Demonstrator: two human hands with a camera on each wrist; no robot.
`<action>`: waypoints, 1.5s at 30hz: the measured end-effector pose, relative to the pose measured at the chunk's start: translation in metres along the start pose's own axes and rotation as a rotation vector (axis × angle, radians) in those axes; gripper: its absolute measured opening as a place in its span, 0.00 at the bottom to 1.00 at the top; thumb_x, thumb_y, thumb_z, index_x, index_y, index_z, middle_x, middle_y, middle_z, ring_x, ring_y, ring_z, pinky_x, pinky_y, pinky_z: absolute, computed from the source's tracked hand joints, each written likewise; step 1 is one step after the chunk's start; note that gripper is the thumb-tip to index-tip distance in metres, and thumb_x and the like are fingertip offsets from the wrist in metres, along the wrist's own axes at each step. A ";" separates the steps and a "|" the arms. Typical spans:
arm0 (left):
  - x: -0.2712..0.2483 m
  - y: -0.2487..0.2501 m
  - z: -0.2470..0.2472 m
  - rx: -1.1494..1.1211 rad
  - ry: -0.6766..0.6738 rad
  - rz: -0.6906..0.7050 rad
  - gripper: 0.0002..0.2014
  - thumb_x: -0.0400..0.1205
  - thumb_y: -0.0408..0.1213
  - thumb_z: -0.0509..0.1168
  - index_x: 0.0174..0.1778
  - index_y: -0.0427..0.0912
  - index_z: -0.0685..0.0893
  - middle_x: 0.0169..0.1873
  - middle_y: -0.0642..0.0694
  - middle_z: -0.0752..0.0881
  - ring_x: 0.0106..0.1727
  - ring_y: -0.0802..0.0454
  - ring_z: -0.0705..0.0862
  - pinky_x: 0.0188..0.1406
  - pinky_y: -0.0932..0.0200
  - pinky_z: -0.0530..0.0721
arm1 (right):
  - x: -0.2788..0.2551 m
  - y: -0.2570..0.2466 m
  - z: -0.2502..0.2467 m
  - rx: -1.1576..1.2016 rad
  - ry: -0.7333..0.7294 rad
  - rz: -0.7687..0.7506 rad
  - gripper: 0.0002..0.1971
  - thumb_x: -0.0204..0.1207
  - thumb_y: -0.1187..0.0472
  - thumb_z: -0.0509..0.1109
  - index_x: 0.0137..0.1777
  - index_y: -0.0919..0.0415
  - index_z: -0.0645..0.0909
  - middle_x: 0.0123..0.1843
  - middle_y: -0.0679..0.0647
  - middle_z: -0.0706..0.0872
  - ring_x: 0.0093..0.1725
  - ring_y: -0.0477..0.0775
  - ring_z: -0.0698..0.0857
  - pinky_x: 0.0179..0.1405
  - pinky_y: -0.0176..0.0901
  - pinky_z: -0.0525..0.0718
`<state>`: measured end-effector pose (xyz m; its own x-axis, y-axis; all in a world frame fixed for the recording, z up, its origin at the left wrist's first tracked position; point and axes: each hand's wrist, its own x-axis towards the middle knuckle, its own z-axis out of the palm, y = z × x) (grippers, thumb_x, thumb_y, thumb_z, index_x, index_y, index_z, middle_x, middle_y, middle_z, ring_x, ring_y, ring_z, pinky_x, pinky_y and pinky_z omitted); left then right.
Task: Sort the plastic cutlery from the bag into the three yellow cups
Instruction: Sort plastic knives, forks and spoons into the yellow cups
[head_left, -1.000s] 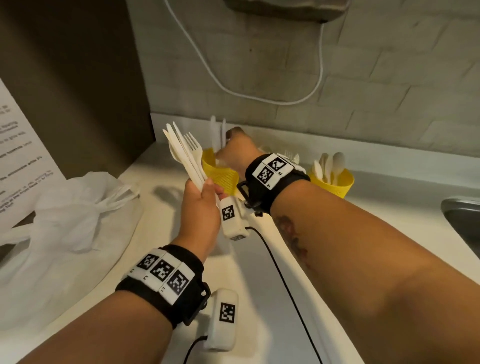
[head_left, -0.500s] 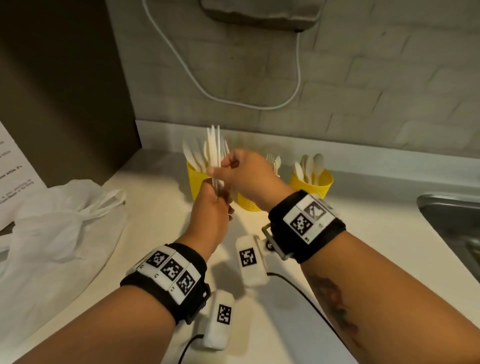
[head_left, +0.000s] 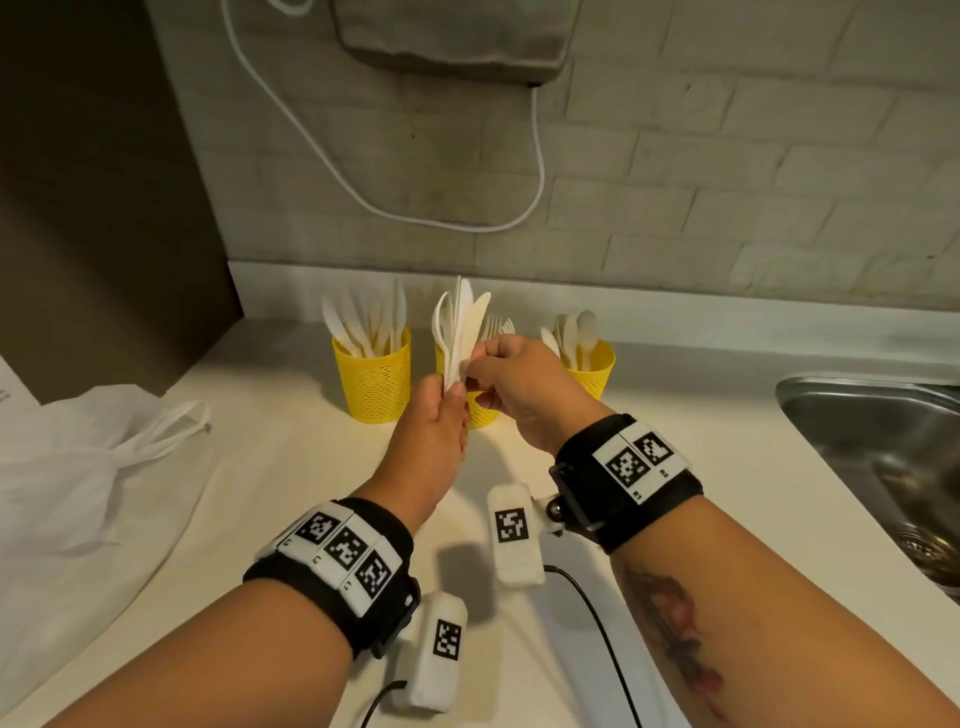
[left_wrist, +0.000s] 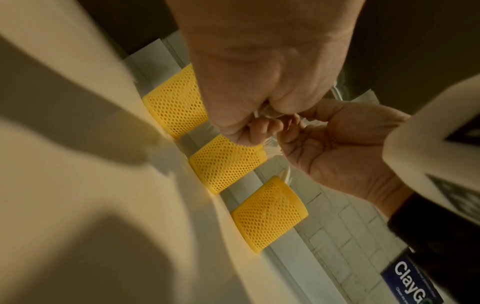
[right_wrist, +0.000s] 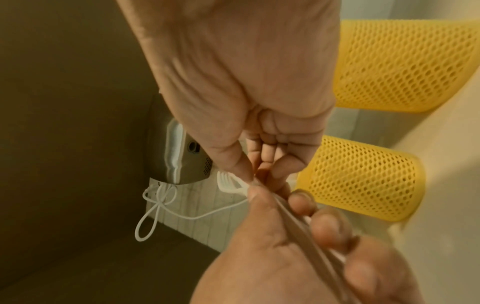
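The left hand (head_left: 428, 441) holds a bunch of white cutlery (head_left: 460, 332) upright above the bench (head_left: 291, 467), its grip clenched round the handles; the handle ends are hidden inside the fist. The bunch shows a knife blade and a spoon bowl, and the right wrist view catches fork tines; how many pieces it holds cannot be told. The right hand (head_left: 519, 389) meets it from the right, thumb and fingertips pinching the bunch just above the left fist. Which piece it has hold of cannot be made out.

Three yellow cups stand in a row near the back edge of the bench. The left cup (head_left: 373, 382) holds knives. The middle cup (head_left: 480, 410) is mostly hidden behind both hands, with only fork tines showing over the right hand. The right cup (head_left: 592, 371), partly covered by the right wrist, holds spoons.

The white bag (head_left: 78, 483) lies crumpled at the left edge of the bench, cut off by the frame; its contents cannot be seen. A steel sink (head_left: 872, 447) is cut off at the right edge. The left wrist view is blurred over the bench.
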<state>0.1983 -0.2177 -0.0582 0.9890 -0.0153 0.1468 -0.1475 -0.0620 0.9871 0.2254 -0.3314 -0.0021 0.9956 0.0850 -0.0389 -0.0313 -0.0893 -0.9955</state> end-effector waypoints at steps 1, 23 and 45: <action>0.000 0.001 0.001 -0.020 0.002 -0.002 0.10 0.91 0.43 0.51 0.54 0.44 0.76 0.36 0.47 0.74 0.32 0.57 0.71 0.30 0.62 0.73 | 0.000 0.001 -0.001 0.034 -0.006 0.001 0.05 0.78 0.71 0.69 0.43 0.63 0.78 0.31 0.54 0.83 0.31 0.49 0.82 0.33 0.39 0.79; 0.009 -0.002 -0.001 0.279 0.062 0.175 0.14 0.89 0.50 0.51 0.53 0.44 0.75 0.39 0.51 0.79 0.40 0.53 0.77 0.39 0.57 0.73 | -0.002 0.004 -0.003 0.359 -0.005 -0.036 0.14 0.81 0.64 0.69 0.61 0.74 0.82 0.45 0.60 0.86 0.38 0.50 0.83 0.40 0.40 0.82; 0.004 0.002 -0.009 -0.048 0.141 0.024 0.12 0.88 0.45 0.60 0.58 0.52 0.88 0.42 0.51 0.89 0.41 0.60 0.83 0.37 0.69 0.79 | 0.002 0.001 0.010 0.309 0.133 -0.028 0.08 0.83 0.65 0.66 0.57 0.62 0.85 0.47 0.57 0.88 0.42 0.50 0.85 0.37 0.39 0.82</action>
<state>0.2024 -0.2090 -0.0550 0.9767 0.1241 0.1750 -0.1745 -0.0155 0.9845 0.2268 -0.3219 -0.0042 0.9986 -0.0488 -0.0195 -0.0084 0.2178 -0.9759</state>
